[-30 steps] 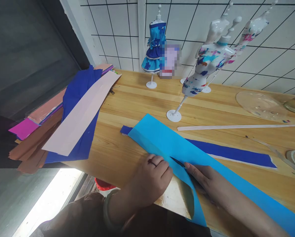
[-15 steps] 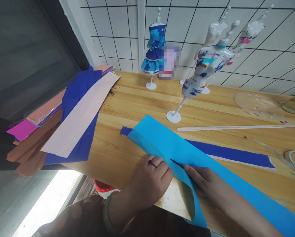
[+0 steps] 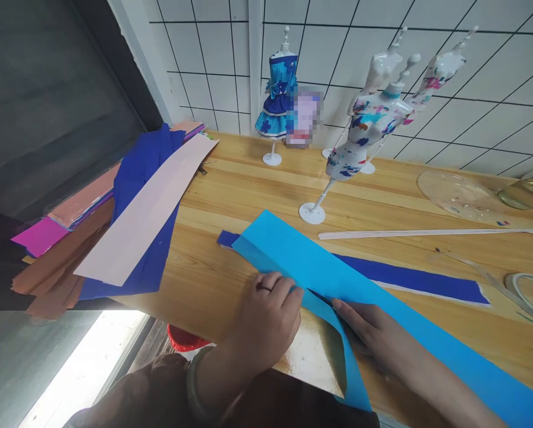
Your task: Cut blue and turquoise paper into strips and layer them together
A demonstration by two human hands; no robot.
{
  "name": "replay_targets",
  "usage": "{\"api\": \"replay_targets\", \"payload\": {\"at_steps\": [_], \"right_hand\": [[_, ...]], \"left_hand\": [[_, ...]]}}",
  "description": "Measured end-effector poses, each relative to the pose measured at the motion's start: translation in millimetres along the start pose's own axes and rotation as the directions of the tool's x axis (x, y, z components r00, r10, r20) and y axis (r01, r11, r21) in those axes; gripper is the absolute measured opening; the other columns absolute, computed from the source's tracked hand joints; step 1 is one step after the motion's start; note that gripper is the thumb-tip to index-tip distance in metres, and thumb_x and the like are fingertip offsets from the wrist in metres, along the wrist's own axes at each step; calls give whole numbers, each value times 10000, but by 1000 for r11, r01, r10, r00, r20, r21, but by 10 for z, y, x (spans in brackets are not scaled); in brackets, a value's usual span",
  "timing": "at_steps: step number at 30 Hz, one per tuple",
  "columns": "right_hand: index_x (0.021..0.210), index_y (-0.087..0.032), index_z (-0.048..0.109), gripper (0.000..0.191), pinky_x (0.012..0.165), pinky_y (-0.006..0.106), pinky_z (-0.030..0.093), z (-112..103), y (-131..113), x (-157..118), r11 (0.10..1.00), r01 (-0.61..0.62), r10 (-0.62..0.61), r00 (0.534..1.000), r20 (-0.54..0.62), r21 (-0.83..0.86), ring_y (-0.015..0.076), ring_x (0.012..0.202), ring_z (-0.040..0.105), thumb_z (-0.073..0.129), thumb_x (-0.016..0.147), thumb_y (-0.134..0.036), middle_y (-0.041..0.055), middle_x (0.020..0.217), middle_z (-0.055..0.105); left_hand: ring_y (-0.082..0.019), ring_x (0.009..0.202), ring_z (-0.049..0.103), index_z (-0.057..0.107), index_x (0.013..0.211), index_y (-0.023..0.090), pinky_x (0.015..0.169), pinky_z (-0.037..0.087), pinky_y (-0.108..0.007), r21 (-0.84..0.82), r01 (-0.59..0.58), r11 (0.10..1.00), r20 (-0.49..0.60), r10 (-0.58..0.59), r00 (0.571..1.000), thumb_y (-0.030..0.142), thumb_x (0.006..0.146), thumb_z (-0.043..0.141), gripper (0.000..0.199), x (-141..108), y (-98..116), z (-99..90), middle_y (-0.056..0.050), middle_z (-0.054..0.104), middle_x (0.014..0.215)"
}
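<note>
A long bright blue sheet (image 3: 288, 244) lies diagonally across the wooden table, with a narrower strip parting from its near side and curling over the front edge. My left hand (image 3: 270, 315), with a ring and a bangle, has its fingers curled on the sheet's near edge, pinching it. In my right hand (image 3: 364, 327) is a thin dark blade (image 3: 320, 296), possibly scissors, whose tip lies on the blue sheet where the strip parts; its handle is hidden. A dark blue strip (image 3: 431, 282) passes beneath the sheet.
Folded coloured sheets (image 3: 136, 178) lie at the left under a pale pink strip (image 3: 159, 214). Farther back stand a small dressed mannequin (image 3: 281, 95) and paint-spotted mannequins (image 3: 368, 119). A pale strip (image 3: 426, 234), a clear plate (image 3: 457, 193) and a tape roll (image 3: 531, 291) are at the right.
My left hand has shifted slightly left along the sheet's edge. My right hand and the blade stay in nearly the same place. The view has tilted slightly.
</note>
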State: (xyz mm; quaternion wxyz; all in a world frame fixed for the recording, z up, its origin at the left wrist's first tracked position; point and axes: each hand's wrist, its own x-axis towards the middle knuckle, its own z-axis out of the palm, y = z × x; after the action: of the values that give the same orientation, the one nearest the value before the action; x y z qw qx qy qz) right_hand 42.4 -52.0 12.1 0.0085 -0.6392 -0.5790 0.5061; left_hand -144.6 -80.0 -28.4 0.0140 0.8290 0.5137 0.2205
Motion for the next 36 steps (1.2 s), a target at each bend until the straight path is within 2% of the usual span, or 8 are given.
{"api": "replay_targets", "payload": {"at_steps": [5,17,25,36], "right_hand": [[626,-228,350,481,394,251,188,-31,-6,-36,996,-45,41,997,64,76,89,423,215,308,830,-661,-79,498,243],[579,-220,345,482,371,240,194,7,-158,103,997,-20,15,998,55,77,81,403,271,325,836,-628,-65,474,301],[567,-227,323,471,358,240,180,8,-269,160,999,-3,0,998,60,39,75,393,229,346,831,-616,-78,466,247],[550,-219,337,487,365,234,212,5,-253,200,1000,-6,5,998,59,19,72,381,289,322,844,-607,-67,464,305]], "left_hand": [[-230,943,499,574,826,168,778,401,-385,-24,1,1000,21,-1,1000,139,847,471,109,-21,-14,26,-62,570,863],[-204,863,513,577,812,158,741,394,-354,-4,-37,999,-63,36,997,96,843,453,142,-48,-3,36,-50,564,784],[-201,859,519,589,805,159,740,395,-356,-9,-44,999,-102,43,994,99,846,454,154,-59,-8,56,-51,575,773],[-199,826,507,580,803,153,714,376,-360,-45,-34,998,-82,30,996,92,845,444,154,-66,-17,81,-54,567,785]]}}
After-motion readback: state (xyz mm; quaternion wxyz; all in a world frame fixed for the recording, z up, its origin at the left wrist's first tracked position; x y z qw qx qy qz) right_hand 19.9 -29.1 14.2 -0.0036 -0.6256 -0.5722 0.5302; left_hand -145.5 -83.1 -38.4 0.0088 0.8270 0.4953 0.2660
